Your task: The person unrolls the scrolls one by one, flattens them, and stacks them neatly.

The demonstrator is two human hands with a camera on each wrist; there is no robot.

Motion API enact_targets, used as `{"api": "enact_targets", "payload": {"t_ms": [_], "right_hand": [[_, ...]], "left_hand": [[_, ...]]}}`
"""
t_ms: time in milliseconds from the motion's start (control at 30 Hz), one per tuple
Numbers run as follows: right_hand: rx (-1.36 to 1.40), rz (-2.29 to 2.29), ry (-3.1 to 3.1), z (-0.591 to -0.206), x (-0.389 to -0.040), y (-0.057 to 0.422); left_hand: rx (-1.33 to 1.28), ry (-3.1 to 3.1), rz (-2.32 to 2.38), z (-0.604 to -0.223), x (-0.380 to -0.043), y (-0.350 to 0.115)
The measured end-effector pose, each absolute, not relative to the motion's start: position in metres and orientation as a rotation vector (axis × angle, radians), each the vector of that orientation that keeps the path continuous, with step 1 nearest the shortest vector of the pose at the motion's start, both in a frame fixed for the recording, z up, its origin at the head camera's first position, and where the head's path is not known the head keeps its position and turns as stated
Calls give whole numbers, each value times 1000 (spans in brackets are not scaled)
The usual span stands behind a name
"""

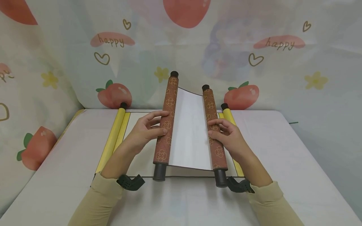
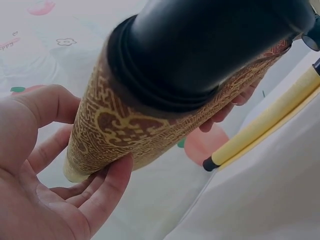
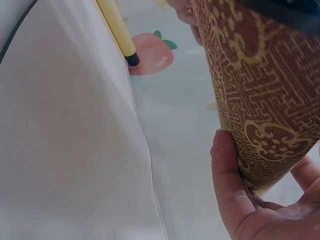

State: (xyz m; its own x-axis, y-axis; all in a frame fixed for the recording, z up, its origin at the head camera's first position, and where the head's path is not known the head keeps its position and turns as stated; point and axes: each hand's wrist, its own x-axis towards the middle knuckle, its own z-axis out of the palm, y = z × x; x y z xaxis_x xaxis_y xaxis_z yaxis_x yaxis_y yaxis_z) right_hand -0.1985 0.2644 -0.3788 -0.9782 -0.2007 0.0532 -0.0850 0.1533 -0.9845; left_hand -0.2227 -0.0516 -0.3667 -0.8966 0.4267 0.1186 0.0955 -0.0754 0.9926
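Observation:
A reddish-brown scroll [image 1: 189, 131] with gold floral patterning is held up, partly unrolled, its white sheet stretching between two rolled sides with black end knobs. My left hand [image 1: 142, 132] grips its left roll [image 1: 163, 144], thumb on the near face. On the other side, my right hand [image 1: 229, 135] holds the right roll [image 1: 217, 152] between thumb and fingers. The left roll reaches higher at its far end. From close up, the left wrist view shows a large black knob [image 2: 200, 45] above the patterned wrapping. Beneath, a yellow-edged scroll [image 1: 113, 135] lies spread on the table.
The yellow scroll's other roll [image 1: 228, 114] lies behind my right hand, partly hidden. A white-covered table [image 1: 285, 150] bears everything, with a fruit-printed cloth backdrop [image 1: 181, 50] behind it. Black wrist straps [image 1: 130, 182] sit near both sleeves.

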Motion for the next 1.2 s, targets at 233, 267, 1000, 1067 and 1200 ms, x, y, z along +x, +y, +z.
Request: {"api": "enact_targets", "payload": {"t_ms": [233, 267, 1000, 1067, 1200], "right_hand": [[-278, -1974, 2320, -378, -199, 265], [-278, -1979, 2320, -378, -199, 266], [-238, -1936, 2341, -375, -199, 267], [-238, -1937, 2331, -375, -199, 268], [-230, -1932, 2320, -375, -200, 270]], "left_hand": [[553, 1969, 2066, -366, -222, -51], [552, 1972, 2065, -366, -222, -52], [558, 1983, 2059, -364, -221, -53], [554, 1981, 2061, -364, -221, -54], [563, 1987, 2056, -364, -223, -54]]}}
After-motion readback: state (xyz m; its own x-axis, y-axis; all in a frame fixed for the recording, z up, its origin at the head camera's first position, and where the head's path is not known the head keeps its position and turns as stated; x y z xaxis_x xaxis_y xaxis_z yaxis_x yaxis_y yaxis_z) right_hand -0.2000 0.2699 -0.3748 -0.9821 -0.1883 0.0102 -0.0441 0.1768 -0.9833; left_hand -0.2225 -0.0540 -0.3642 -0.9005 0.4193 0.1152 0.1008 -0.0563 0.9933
